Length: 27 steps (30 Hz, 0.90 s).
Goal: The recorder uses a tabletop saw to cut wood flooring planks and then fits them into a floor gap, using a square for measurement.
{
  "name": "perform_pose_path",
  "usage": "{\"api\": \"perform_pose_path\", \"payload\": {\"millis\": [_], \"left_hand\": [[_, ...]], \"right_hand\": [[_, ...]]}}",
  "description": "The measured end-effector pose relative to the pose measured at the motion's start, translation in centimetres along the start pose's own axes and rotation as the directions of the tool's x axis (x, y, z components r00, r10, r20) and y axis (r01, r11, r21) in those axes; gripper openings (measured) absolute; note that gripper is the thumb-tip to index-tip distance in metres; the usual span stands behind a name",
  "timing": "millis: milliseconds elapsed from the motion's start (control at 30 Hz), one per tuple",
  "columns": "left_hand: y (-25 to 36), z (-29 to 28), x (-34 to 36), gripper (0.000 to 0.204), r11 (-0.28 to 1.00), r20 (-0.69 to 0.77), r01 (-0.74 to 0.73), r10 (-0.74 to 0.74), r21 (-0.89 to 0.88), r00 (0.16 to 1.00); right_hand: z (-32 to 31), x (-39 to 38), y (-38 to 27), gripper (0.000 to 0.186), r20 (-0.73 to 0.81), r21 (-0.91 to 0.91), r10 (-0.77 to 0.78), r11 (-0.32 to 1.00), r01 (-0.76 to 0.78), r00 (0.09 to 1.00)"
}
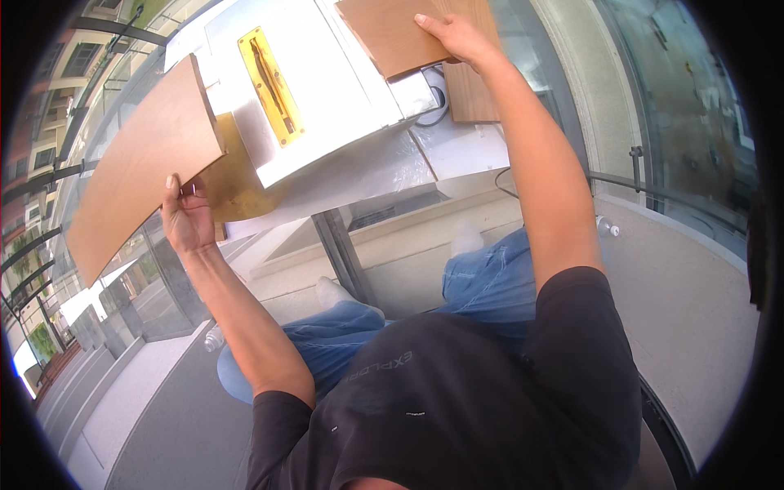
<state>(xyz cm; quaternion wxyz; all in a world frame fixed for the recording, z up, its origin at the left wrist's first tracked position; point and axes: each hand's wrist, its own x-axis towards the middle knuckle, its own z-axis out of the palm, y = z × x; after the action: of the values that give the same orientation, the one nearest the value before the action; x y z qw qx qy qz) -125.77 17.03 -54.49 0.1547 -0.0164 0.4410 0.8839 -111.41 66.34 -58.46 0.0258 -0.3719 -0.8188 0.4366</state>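
Observation:
My left hand [188, 216] grips the near edge of a large wooden board [147, 163], thumb on one face and fingers behind. That board is tilted, left of a white flat-topped machine [335, 77] that looks like a table saw. A yellow slotted insert plate [268, 86] is set in its top; I cannot make out a blade in the dark slot. At the far right, my right hand [461, 37] is closed on a smaller wooden board [392, 37], thumb on top, its other fingers mostly hidden. This board overlaps the machine's right edge.
More wooden boards [472, 94] lie beneath and beside my right hand. A yellowish-brown rounded sheet [241, 184] sits at the machine's left. The white table [359, 175] has a dark metal leg [341, 253] near my legs. Bottles [607, 226] stand on the floor; glass panels flank me.

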Motion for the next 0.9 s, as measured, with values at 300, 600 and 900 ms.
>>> {"api": "perform_pose_path", "payload": {"millis": [300, 600, 900], "left_hand": [[10.5, 1.8, -5.5, 0.036, 0.928, 0.014, -0.190, 0.195, 0.320, 0.981], [14.6, -2.9, -17.6, 0.058, 0.692, -0.111, -0.159, 0.329, 0.704, 0.938], [12.3, -1.2, -21.8, 0.062, 0.651, -0.237, -0.013, 0.294, 0.759, 0.926]], "right_hand": [[-1.2, 5.3, 18.3, 0.059, -0.219, -0.371, 0.238, 0.876, -0.307, 0.946], [1.6, 16.3, -5.8, 0.050, -0.206, -0.291, -0.603, 0.790, 0.540, 0.771], [10.1, 29.8, -17.9, 0.093, 0.532, -0.570, -0.037, 0.723, 0.390, 0.846]]}}
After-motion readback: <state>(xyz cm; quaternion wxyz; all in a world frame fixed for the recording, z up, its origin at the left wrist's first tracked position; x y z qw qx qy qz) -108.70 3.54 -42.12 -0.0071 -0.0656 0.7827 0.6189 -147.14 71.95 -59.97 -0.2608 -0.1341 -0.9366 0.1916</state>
